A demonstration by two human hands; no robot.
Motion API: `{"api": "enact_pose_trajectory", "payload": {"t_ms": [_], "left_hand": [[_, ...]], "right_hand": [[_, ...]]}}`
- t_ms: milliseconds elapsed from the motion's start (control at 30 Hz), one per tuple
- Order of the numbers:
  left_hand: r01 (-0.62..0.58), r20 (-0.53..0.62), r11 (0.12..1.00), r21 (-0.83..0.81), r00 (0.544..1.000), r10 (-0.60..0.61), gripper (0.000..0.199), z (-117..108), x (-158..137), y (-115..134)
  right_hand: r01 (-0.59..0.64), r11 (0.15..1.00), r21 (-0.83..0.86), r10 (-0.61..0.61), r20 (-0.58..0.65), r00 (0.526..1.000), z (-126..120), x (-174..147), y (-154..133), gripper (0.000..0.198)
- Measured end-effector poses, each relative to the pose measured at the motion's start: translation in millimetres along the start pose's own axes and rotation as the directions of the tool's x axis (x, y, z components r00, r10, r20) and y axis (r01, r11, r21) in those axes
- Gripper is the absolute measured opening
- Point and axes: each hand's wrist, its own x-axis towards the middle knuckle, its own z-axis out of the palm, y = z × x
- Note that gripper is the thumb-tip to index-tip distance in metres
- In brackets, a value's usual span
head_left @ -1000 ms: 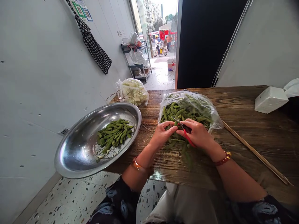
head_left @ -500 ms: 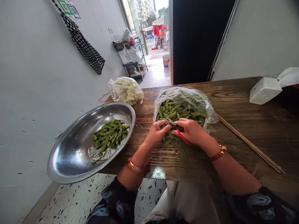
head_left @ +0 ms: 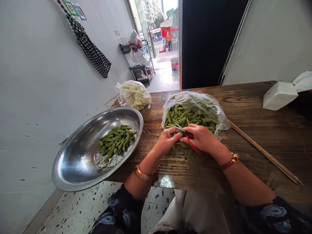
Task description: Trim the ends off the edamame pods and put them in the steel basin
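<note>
My right hand (head_left: 203,138) is closed around scissors (head_left: 193,144) with red handles, their blades pointing left. The blades stand slightly apart, close to the fingertips of my left hand (head_left: 168,139). That hand pinches a green edamame pod, mostly covered by the fingers. Just beyond both hands, a clear plastic bag (head_left: 204,100) lies open toward me, full of edamame pods (head_left: 181,113). To the left, a large steel bowl (head_left: 73,162) tilts on the table's edge and holds a smaller pile of pods (head_left: 117,141).
Behind the bowl sits a bag of cauliflower florets (head_left: 135,96) with thin sticks beside it. Long wooden skewers (head_left: 265,151) lie across the right of the wooden table (head_left: 246,107). A white tissue box (head_left: 280,95) stands at the far right. A cart (head_left: 140,65) is near the doorway.
The scissor blades have spread a little wider beside the left fingertips. Both hands stay in nearly the same place, while the whole view has shifted slightly.
</note>
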Motion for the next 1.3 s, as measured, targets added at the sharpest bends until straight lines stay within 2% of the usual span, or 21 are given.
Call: {"api": "enact_pose_trajectory", "payload": {"t_ms": [100, 233, 367, 467, 700, 933, 1300], "left_hand": [[0.035, -0.003, 0.997, -0.063, 0.999, -0.035, 0.022, 0.7, 0.7, -0.7], [0.109, -0.126, 0.95, -0.292, 0.98, -0.152, 0.028, -2.5, 1.2, -2.6], [0.054, -0.226, 0.854, -0.517, 0.954, -0.197, 0.03, -10.3, 2.7, -3.4], [0.027, -0.257, 0.804, -0.593, 0.941, -0.22, 0.03, -13.2, 3.4, -2.0], [0.028, -0.196, 0.795, -0.606, 0.963, -0.184, 0.031, -7.7, 1.1, -0.4], [0.067, -0.149, 0.814, -0.576, 0.971, -0.186, 0.03, -3.2, 0.3, -2.2], [0.077, -0.182, 0.818, -0.57, 0.959, -0.217, 0.033, -5.2, 3.0, -1.8]], "right_hand": [[-0.012, 1.0, 0.015, 0.012, 0.005, 1.0, 0.8, 0.9, 1.5, 0.024], [-0.063, 0.996, 0.062, 0.067, -0.079, 0.995, 0.8, 1.7, 2.9, 0.03], [-0.086, 0.988, 0.131, 0.107, -0.162, 0.981, 1.5, 2.0, 5.6, 0.041], [-0.078, 0.987, 0.138, 0.101, -0.168, 0.98, 2.3, 1.7, 6.5, 0.045], [-0.079, 0.988, 0.136, 0.098, -0.144, 0.985, 2.1, 1.4, 3.9, 0.045], [-0.014, 0.988, 0.153, 0.046, -0.205, 0.978, 3.9, 1.9, 4.4, 0.041], [0.008, 0.999, 0.032, -0.003, -0.153, 0.988, 9.9, 1.1, 3.4, 0.032]]}}
